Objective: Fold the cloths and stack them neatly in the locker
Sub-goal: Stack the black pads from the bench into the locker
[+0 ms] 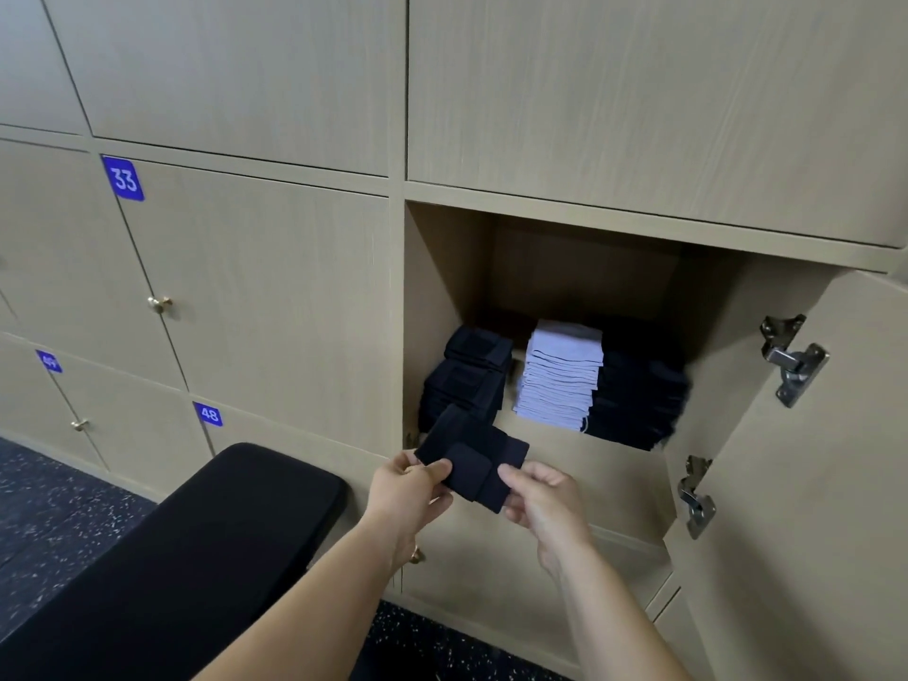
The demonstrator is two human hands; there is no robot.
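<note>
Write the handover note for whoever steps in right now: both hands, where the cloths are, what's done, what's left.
Left hand: pinches the dark cloth at its left end.
Right hand: grips its right end.
The cloth, partly folded, is held in front of the locker, just below its opening; the door is open.
Done: three stacks inside: left dark stack, light stack, right dark stack.
Left: finish folding this cloth and lay it, probably, on a dark stack. No other loose cloths in view.
</note>
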